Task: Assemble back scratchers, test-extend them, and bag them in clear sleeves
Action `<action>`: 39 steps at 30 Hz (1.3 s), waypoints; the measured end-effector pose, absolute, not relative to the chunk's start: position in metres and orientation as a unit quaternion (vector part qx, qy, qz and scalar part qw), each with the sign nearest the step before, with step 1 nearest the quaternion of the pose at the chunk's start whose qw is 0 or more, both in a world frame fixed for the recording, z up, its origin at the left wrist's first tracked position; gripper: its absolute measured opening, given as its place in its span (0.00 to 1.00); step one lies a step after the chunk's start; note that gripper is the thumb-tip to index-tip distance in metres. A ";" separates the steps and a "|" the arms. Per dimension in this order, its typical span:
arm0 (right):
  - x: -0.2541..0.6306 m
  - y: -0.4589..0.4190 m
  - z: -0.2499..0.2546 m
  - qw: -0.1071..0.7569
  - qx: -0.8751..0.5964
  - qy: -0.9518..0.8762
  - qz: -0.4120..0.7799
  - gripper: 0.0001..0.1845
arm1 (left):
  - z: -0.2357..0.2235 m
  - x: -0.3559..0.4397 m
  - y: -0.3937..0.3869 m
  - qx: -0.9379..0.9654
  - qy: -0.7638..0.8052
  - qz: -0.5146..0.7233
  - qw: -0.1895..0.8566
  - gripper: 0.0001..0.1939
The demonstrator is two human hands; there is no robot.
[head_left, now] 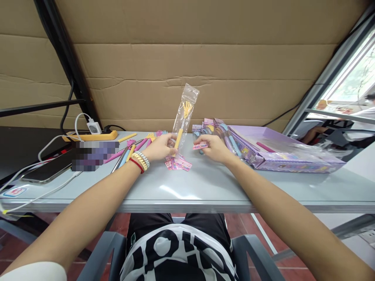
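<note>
left hand (161,149) fingers clamp a bagged yellow claw-ended stick (179,136), claw up, long axis tilting right; right hand (215,148) fingers pinch a pink card (200,146).

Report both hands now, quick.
Left hand: closed, holding a clear plastic bag with a yellow hand-tipped stick inside.
Right hand: closed, holding a pink printed card.

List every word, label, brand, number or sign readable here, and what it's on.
No text reads clearly.
Small pink rectangular printed cards: too small.
Lilac cardboard box: markings too blurred.
Flat blue-edged rectangular sticker: too small, blurred.
Black-and-white fabric shirt: bold letter-like shapes, no readable word.
</note>
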State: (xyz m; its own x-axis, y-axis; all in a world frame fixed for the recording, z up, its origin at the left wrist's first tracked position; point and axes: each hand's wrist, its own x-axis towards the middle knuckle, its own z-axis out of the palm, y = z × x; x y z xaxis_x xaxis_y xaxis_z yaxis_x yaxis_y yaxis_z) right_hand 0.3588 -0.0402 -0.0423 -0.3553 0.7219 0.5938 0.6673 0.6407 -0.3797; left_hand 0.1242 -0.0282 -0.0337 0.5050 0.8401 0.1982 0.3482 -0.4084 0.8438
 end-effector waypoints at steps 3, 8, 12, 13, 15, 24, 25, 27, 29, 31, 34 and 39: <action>0.361 -0.043 -0.038 0.391 -0.475 -0.785 0.073 0.18 | -0.035 0.124 -0.027 0.772 0.376 0.312 0.406 0.23; 0.358 -0.051 -0.031 0.371 -0.484 -0.786 0.099 0.22 | -0.035 0.122 -0.028 0.762 0.342 0.292 0.466 0.19; 0.360 -0.052 -0.026 0.404 -0.518 -0.747 0.098 0.17 | -0.032 0.119 -0.030 0.760 0.297 0.225 0.532 0.15; 0.362 -0.051 -0.026 0.415 -0.528 -0.736 0.087 0.18 | -0.031 0.118 -0.030 0.760 0.289 0.205 0.545 0.15; 0.367 -0.049 -0.026 0.441 -0.532 -0.721 0.054 0.20 | -0.030 0.117 -0.032 0.754 0.287 0.163 0.568 0.16; 0.382 -0.035 -0.027 0.532 -0.523 -0.664 -0.044 0.09 | -0.031 0.116 -0.032 0.758 0.285 0.080 0.581 0.16; 0.383 -0.035 -0.027 0.532 -0.535 -0.656 -0.041 0.07 | -0.031 0.116 -0.031 0.758 0.285 0.078 0.582 0.16; 0.384 -0.035 -0.025 0.531 -0.551 -0.642 -0.042 0.07 | -0.031 0.116 -0.031 0.759 0.285 0.075 0.581 0.15; 0.384 -0.035 -0.025 0.523 -0.556 -0.645 -0.043 0.10 | -0.031 0.116 -0.031 0.760 0.277 0.067 0.584 0.15; 0.383 -0.034 -0.026 0.501 -0.562 -0.657 -0.046 0.14 | -0.030 0.115 -0.032 0.761 0.269 0.060 0.587 0.16; 0.382 -0.031 -0.030 0.456 -0.570 -0.681 -0.061 0.17 | -0.030 0.115 -0.032 0.763 0.266 0.060 0.587 0.17; 0.388 -0.021 -0.038 0.451 -0.570 -0.681 -0.093 0.14 | -0.028 0.116 -0.034 0.772 0.256 0.057 0.579 0.16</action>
